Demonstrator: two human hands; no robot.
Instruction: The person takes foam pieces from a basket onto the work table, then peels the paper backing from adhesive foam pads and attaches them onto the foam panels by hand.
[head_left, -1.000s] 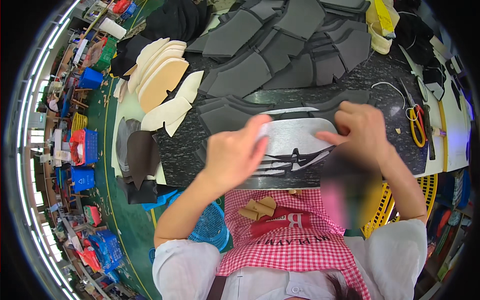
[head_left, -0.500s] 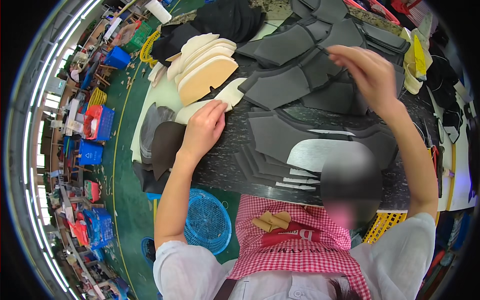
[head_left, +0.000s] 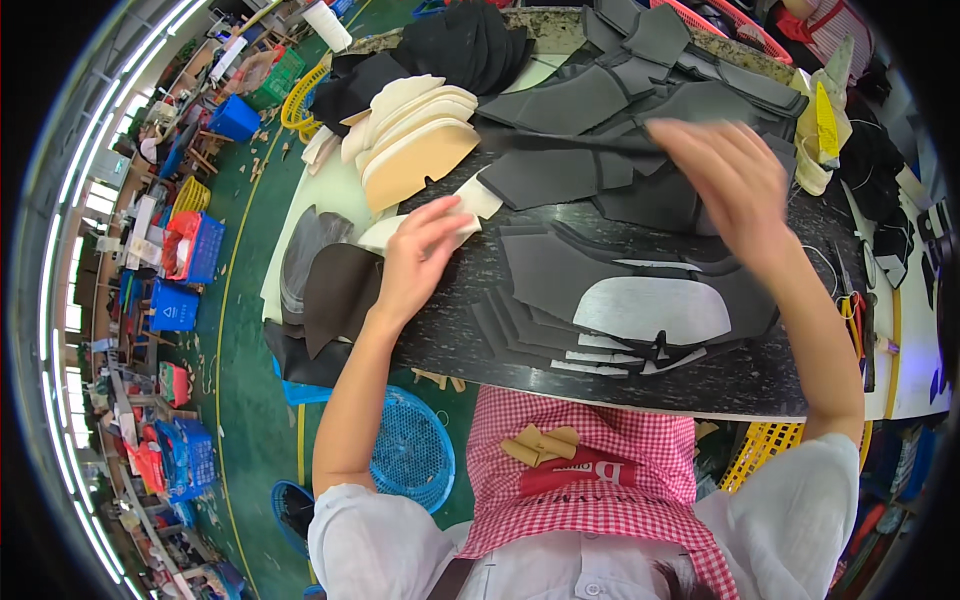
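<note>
My left hand (head_left: 422, 262) is over the table's left part, its fingers stretched out and a little apart beside a cream curved piece (head_left: 378, 236). Another cream piece (head_left: 480, 196) lies just beyond the fingertips. My right hand (head_left: 725, 180), smeared by motion, grips one end of a dark grey sheet panel (head_left: 575, 141). That panel is lifted and seen nearly edge-on above other dark grey panels (head_left: 560, 178). Nearer to me rests a fanned stack of dark grey panels (head_left: 545, 275) with a silvery white curved patch (head_left: 652, 308) on top.
Cream and peach rounded pieces (head_left: 420, 165) are fanned at the back left, near black pieces (head_left: 465, 45). Dark brown pieces (head_left: 340, 290) lie at the table's left edge. A blue basket (head_left: 412, 450) stands below; scissors and tools (head_left: 852, 310) lie right.
My right hand has raised a dark grey panel off the pile and swung it up. My left hand's fingers have loosened from the cream piece. The grey round blur over the near stack is gone.
</note>
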